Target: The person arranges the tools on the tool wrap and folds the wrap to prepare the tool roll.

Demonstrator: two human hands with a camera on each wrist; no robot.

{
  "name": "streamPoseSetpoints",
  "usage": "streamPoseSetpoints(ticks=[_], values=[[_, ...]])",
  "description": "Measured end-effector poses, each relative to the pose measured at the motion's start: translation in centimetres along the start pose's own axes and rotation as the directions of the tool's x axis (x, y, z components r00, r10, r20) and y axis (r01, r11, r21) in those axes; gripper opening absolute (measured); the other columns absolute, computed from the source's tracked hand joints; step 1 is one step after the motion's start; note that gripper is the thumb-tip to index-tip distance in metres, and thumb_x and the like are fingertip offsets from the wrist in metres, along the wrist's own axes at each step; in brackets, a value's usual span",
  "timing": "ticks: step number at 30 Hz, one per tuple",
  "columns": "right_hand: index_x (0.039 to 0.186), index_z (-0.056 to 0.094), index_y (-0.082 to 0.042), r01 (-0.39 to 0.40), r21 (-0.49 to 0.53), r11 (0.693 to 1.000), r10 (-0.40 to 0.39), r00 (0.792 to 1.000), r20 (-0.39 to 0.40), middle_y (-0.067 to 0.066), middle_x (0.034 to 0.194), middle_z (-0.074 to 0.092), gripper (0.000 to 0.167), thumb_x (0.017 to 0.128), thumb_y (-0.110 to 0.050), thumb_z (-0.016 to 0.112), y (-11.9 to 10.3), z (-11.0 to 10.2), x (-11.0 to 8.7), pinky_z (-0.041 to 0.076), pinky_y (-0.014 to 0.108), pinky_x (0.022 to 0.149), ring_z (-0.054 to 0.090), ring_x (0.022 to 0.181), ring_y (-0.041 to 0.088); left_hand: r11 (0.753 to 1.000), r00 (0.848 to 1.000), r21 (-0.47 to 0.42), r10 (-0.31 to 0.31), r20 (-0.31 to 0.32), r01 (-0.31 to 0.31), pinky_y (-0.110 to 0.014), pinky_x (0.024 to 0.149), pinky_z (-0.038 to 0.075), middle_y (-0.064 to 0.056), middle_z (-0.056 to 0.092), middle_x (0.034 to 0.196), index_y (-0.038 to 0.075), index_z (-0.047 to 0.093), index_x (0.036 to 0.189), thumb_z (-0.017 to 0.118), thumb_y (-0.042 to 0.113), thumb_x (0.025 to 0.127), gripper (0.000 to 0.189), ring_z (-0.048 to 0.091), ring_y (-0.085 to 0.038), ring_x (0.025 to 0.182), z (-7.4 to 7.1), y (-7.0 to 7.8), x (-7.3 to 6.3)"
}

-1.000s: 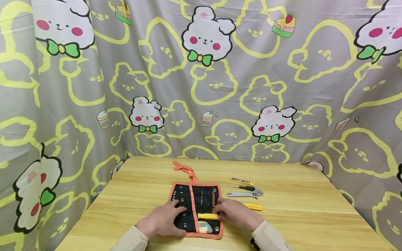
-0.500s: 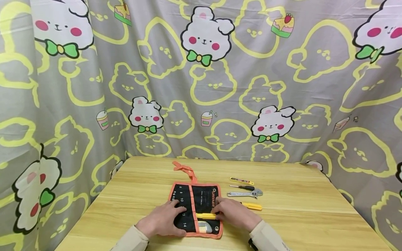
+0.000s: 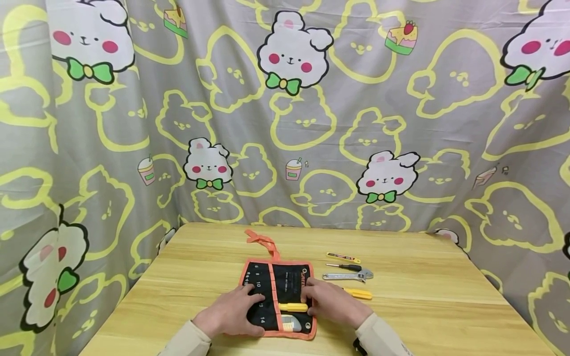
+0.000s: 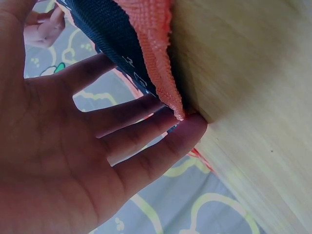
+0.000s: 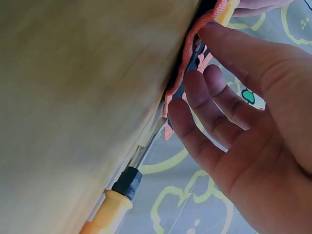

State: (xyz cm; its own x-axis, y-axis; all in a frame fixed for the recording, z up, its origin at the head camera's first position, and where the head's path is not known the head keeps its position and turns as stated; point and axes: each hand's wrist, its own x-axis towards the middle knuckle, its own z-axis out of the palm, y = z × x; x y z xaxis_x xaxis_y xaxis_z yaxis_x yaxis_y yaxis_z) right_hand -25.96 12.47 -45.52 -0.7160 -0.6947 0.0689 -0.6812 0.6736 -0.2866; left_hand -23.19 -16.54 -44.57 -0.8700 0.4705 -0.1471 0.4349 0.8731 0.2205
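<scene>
A black tool roll with orange trim lies spread on the table. My left hand rests on its left flap, fingers spread and nearly straight; the left wrist view shows the fingertips at the orange edge. A yellow screwdriver-like handle sticks out of a pocket, its other end hidden inside. At the handle's right end are the fingers of my right hand, loosely bent, the thumb touching near the orange edge in the right wrist view. Below it, a grey and pale yellow tool end shows from another pocket.
Right of the roll lie a yellow-handled screwdriver, an adjustable wrench, a small black-handled screwdriver and a slim yellow tool. An orange tie strap trails behind the roll. A patterned curtain hangs behind the table.
The yellow handle has slid left, a little deeper into the pocket. My right hand has shifted slightly left, its fingers now uncovering the handle's right end. My left hand stays in place.
</scene>
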Motion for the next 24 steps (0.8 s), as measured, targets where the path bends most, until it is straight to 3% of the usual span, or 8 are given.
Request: streamPoseSetpoints(ticks=[24], values=[[0.095, 0.078, -0.020, 0.039, 0.026, 0.999, -0.038, 0.999, -0.016, -0.009, 0.091, 0.062, 0.008, 0.091, -0.014, 0.077, -0.55, -0.36, 0.71, 0.048, 0.019, 0.067, 0.050, 0.075, -0.002, 1.000, 1.000, -0.007, -0.010, 0.003, 0.010, -0.060, 0.100, 0.049, -0.019, 0.053, 0.146, 0.021, 0.066, 0.136, 0.081, 0.062, 0.077, 0.074, 0.054, -0.041, 0.132, -0.07, 0.00, 0.11]])
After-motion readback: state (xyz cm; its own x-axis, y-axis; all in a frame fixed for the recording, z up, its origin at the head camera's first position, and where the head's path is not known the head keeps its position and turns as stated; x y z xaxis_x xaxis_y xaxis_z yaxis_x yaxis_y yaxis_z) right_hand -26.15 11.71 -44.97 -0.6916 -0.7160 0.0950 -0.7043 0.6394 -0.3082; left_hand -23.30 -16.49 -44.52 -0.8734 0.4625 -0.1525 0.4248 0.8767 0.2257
